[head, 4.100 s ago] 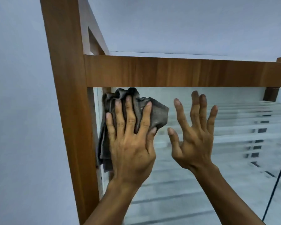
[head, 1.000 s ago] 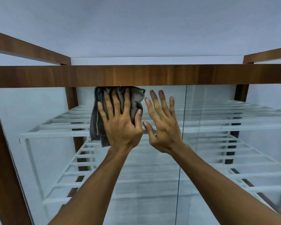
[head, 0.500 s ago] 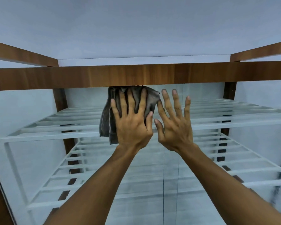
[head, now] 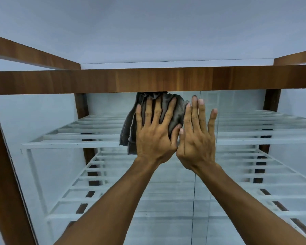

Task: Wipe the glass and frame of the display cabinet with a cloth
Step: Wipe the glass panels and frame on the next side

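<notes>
The left hand [head: 155, 137] lies flat with its fingers spread, palm pressing a dark grey cloth [head: 175, 110] against the glass [head: 60, 174] of the display cabinet, not curled around it. The cloth bunches out above and to the left of that hand, its top edge touching the underside of the wooden top rail [head: 148, 80] of the frame, and a folded part hangs down past the little-finger side of the hand. The right hand [head: 196, 140] is just beside the left, thumb against thumb, also open with its fingers extended upward and holding nothing; its index finger overlaps the right edge of the cloth. Whether its palm actually touches the pane cannot be told. A vertical seam [head: 194, 200] between two panes runs down below the right wrist. Behind the glass, beyond both hands, white slatted shelves [head: 74, 137] stretch to either side at fingertip level and lower. A dark wooden upright [head: 5, 183] stands far to the left of the left forearm, and rear posts [head: 270, 101] show through the glass to the right of the right hand.
</notes>
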### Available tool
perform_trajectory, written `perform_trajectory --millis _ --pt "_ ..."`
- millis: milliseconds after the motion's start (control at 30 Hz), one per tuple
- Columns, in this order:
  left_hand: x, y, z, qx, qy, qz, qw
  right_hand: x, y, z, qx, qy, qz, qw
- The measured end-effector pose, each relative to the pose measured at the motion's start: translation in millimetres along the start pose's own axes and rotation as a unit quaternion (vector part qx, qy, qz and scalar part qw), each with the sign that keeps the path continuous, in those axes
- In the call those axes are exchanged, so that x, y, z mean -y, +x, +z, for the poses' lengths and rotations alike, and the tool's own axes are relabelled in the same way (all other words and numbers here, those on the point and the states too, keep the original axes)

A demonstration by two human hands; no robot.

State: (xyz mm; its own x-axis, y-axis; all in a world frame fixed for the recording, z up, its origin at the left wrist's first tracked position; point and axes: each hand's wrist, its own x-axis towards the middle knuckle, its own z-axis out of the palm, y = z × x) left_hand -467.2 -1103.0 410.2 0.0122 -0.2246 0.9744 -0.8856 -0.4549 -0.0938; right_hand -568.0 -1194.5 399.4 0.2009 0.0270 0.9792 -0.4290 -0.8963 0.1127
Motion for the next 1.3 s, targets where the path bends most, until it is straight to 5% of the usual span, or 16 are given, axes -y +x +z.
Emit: perform_trajectory --millis 867,1033,1167,1200,1300 --pt "297 -59 -94 -0.017 0.057 -0.106 0.993 228 51 79 0.072 0.002 -0.031 0.997" --pt "285 -96 -84 -0.041 0.015 -0.290 0.956 233 25 84 0.064 0.016 -0.056 0.996" --pt "288 -126 -85 0.049 0.057 -0.002 0.997 241 -1 90 0.072 0.005 -0.093 0.993" --pt "299 -124 -88 0.046 0.056 0.009 0.997 241 -1 90 0.068 0.003 -0.090 0.994" --pt "294 -118 -83 -0.028 0.037 -0.233 0.971 241 0 92 0.056 0.010 -0.086 0.995"
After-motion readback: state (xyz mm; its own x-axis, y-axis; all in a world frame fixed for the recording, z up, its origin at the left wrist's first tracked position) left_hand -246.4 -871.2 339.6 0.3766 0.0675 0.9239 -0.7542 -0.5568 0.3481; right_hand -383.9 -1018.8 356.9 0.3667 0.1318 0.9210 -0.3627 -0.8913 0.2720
